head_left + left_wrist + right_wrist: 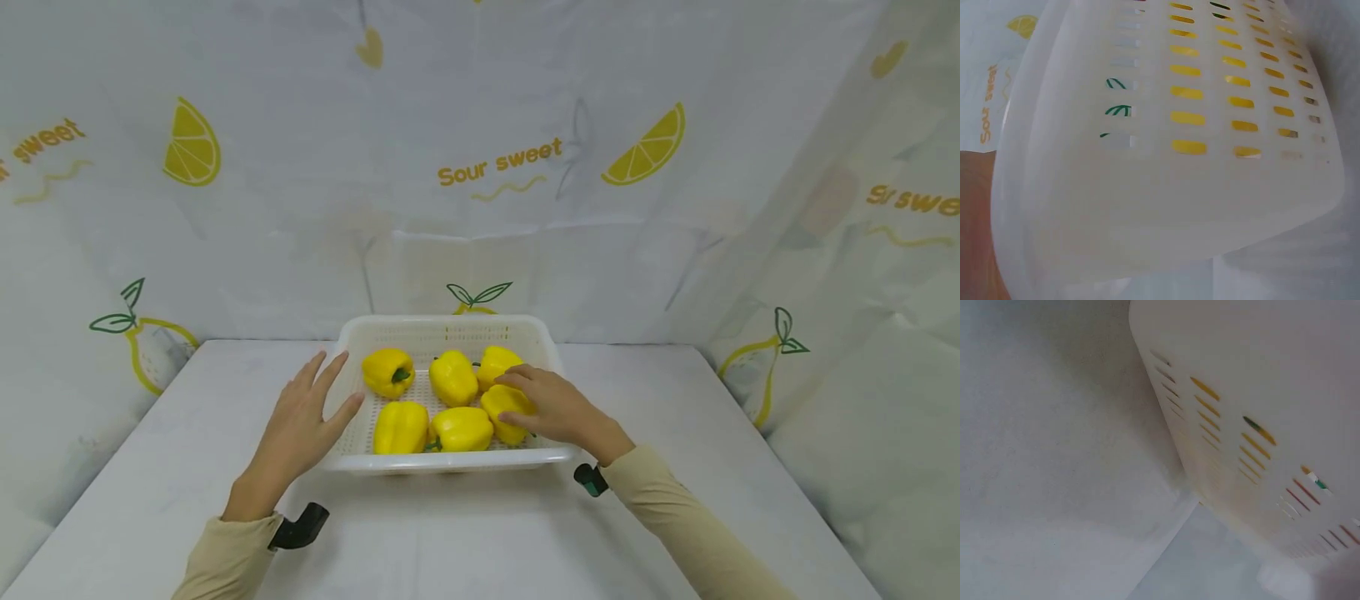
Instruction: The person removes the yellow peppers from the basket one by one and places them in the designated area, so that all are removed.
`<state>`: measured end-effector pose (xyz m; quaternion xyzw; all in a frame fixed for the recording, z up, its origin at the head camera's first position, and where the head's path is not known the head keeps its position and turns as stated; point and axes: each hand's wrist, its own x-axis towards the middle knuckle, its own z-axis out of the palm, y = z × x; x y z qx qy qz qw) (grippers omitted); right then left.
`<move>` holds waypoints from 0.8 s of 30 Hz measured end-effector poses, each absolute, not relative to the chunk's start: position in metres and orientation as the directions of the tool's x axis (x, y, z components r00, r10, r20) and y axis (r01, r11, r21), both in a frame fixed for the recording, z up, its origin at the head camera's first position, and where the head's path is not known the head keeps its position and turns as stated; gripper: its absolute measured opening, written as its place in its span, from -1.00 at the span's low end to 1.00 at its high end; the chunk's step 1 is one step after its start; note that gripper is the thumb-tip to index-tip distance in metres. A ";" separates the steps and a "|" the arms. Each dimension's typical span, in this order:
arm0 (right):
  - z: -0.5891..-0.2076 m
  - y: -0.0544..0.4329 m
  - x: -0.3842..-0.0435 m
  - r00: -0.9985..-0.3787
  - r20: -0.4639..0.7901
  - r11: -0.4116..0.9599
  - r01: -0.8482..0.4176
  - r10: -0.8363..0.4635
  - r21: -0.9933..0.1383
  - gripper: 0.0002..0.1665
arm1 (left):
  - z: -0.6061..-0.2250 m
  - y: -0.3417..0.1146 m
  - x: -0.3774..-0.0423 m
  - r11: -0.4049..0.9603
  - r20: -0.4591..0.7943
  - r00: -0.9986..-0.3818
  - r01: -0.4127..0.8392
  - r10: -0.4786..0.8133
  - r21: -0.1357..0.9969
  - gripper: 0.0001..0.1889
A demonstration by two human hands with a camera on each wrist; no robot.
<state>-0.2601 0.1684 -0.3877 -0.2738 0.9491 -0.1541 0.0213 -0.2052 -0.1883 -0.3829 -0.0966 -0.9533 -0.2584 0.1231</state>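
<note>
Several yellow bell peppers (453, 377) lie in a white plastic basket (450, 461) with slotted walls. My left hand (300, 421), fingers spread and fairly straight, is at the basket's left rim and holds nothing. Over the right side of the basket reaches my right hand (555, 404). Its thumb overlaps the front right bell pepper (498, 404), and its fingertips overlap the back right bell pepper (495, 362). The left wrist view shows the outer basket wall (1116, 206) close up, with yellow behind the slots. In the right wrist view the basket wall (1241, 362) hides the fingers.
The basket stands on a white-covered table (465, 542), near its back edge. Behind it hangs a white curtain (300, 233) printed with lemons and lettering. Black wrist cameras (300, 527) sit at both sleeves.
</note>
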 end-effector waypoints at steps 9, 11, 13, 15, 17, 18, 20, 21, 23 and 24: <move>-0.389 0.166 -0.260 -0.831 0.045 0.800 -0.547 -0.554 -0.247 -0.36 | -0.393 -0.193 -0.203 0.813 0.239 -0.960 0.254 0.146 0.525 -0.29; -0.390 0.165 -0.261 -0.828 0.043 0.801 -0.552 -0.559 -0.232 -0.37 | -0.396 -0.195 -0.202 0.797 0.222 -0.961 0.261 0.162 0.545 -0.28; -0.391 0.165 -0.262 -0.825 0.043 0.802 -0.558 -0.563 -0.213 -0.38 | -0.398 -0.197 -0.201 0.781 0.212 -0.961 0.267 0.175 0.565 -0.29; -0.392 0.165 -0.262 -0.824 0.038 0.805 -0.562 -0.566 -0.192 -0.38 | -0.400 -0.197 -0.200 0.770 0.205 -0.961 0.270 0.183 0.578 -0.30; -0.393 0.165 -0.262 -0.821 0.031 0.807 -0.566 -0.569 -0.169 -0.37 | -0.402 -0.197 -0.200 0.765 0.200 -0.963 0.266 0.181 0.587 -0.31; -0.393 0.165 -0.262 -0.821 0.023 0.809 -0.566 -0.570 -0.156 -0.36 | -0.403 -0.197 -0.200 0.761 0.199 -0.963 0.264 0.179 0.592 -0.31; -0.393 0.164 -0.262 -0.819 0.009 0.811 -0.569 -0.574 -0.135 -0.34 | -0.404 -0.197 -0.200 0.758 0.193 -0.966 0.255 0.172 0.600 -0.32; -0.393 0.164 -0.262 -0.819 0.003 0.812 -0.570 -0.574 -0.128 -0.33 | -0.405 -0.197 -0.201 0.755 0.192 -0.967 0.250 0.166 0.606 -0.32; -0.392 0.163 -0.261 -0.817 -0.003 0.811 -0.571 -0.576 -0.129 -0.31 | -0.406 -0.196 -0.201 0.751 0.191 -0.969 0.244 0.159 0.613 -0.33; -0.392 0.162 -0.261 -0.818 -0.009 0.812 -0.569 -0.575 -0.134 -0.30 | -0.407 -0.196 -0.201 0.749 0.190 -0.969 0.242 0.157 0.616 -0.33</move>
